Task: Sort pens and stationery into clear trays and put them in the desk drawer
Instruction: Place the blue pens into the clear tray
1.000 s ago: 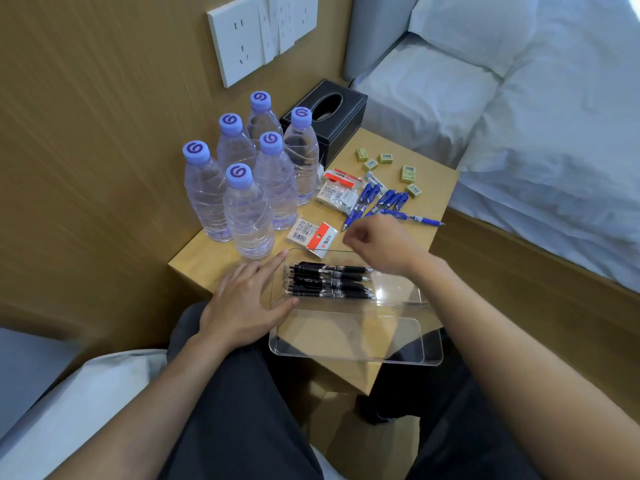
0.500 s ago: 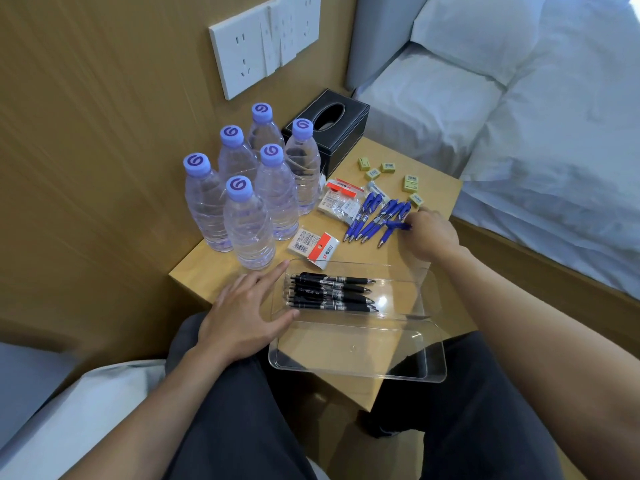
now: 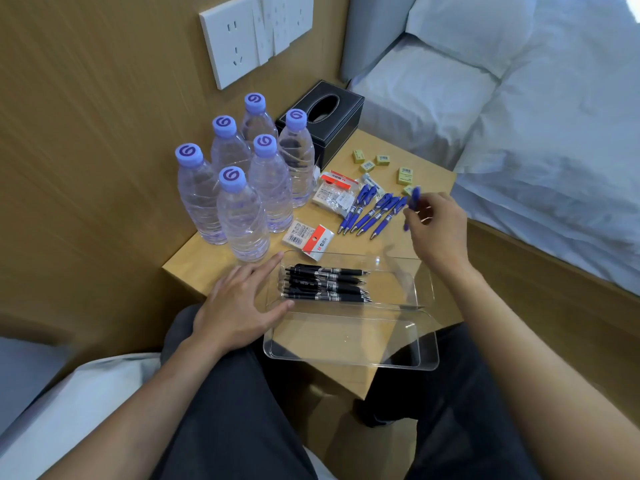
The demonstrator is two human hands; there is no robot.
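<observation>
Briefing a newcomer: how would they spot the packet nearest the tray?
On the table, find the clear tray of black pens. Just past its far rim, beside the nearest bottle, lies a flat packet, white with a red end. The other packet sits farther back, against the blue pens.
</observation>
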